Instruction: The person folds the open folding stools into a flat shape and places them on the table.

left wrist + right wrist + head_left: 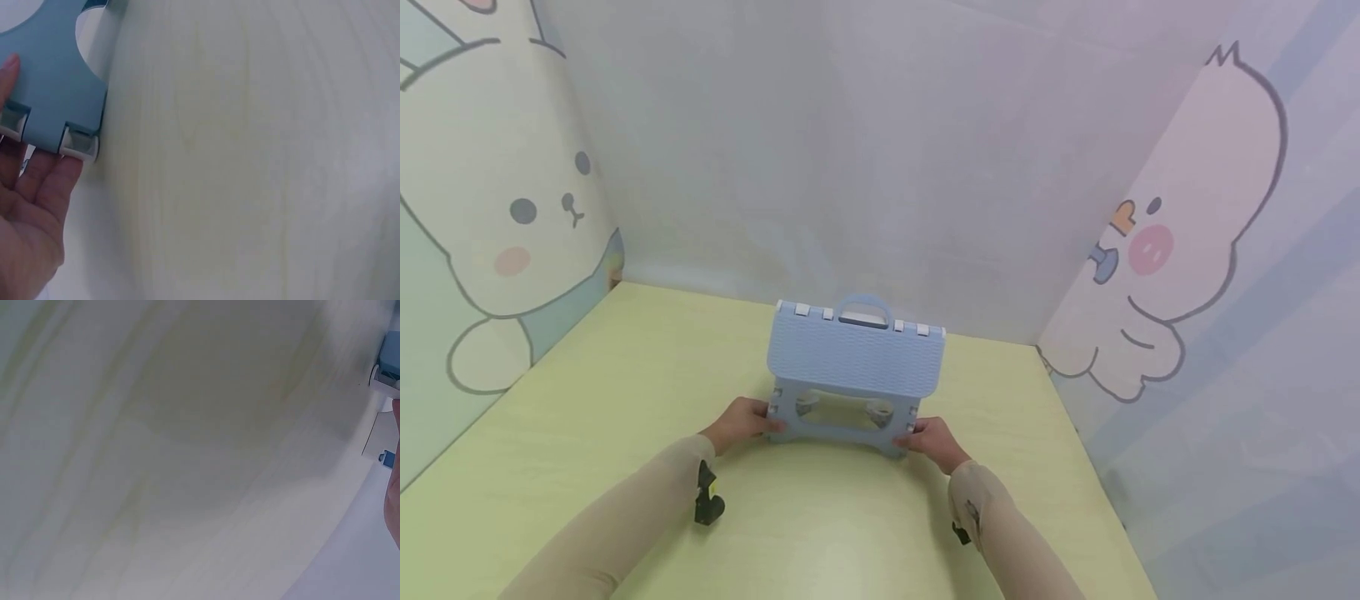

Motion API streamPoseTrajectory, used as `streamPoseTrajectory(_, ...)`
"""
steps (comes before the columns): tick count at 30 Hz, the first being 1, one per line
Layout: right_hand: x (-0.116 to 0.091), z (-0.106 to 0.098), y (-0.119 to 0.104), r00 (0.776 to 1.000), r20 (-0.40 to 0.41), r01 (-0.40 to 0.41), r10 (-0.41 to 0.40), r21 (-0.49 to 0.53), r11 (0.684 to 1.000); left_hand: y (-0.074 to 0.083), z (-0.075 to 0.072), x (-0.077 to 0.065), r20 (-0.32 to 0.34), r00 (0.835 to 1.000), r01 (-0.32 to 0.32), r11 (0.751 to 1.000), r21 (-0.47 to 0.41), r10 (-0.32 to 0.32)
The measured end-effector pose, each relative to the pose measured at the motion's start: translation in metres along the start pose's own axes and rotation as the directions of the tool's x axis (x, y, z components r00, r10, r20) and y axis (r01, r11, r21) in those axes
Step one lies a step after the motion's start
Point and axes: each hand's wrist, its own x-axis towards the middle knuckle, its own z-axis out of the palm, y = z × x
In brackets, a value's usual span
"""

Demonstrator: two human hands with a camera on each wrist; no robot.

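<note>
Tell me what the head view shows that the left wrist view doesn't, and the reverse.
Only the head view: the right hand, the carry handle and the cartoon rabbit.

Only the left wrist view: close detail of where the fingers meet a white hinge piece.

Both: the left hand, the blue folding stool it grips, and the table.

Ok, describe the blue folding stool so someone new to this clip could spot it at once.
In the head view, start with the big yellow tabletop. Towards its far edge, the left hand and right hand grip the light-blue folding stool at its lower sides. Unlike the plain tabletop, it has a woven-textured panel and an arched handle on top.
</note>
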Motion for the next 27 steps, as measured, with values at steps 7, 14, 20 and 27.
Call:
streamPoseTrajectory(7,0.0,0.0,0.003,1.0,0.011,-0.009,0.009,0.025,1.0,0.0,0.002,0.002,-0.004,1.0,0.028,1.0,0.015,-0.028)
streamPoseTrajectory(14,-0.005,0.002,-0.002,1.0,-0.001,0.007,-0.007,0.011,1.0,-0.002,0.002,-0.001,0.003,1.0,0.007,1.0,0.022,-0.007)
streamPoseTrajectory(20,-0.015,0.0,-0.026,0.999,0.024,0.025,-0.025,-0.001,1.0,-0.002,0.001,0.001,-0.001,1.0,0.006,1.0,0.017,-0.006)
streamPoseTrajectory(27,-0.009,0.001,-0.015,1.0,0.001,0.021,-0.021,0.009,1.0,-0.003,-0.001,0.001,0.005,1.0,-0.013,1.0,0.016,0.012)
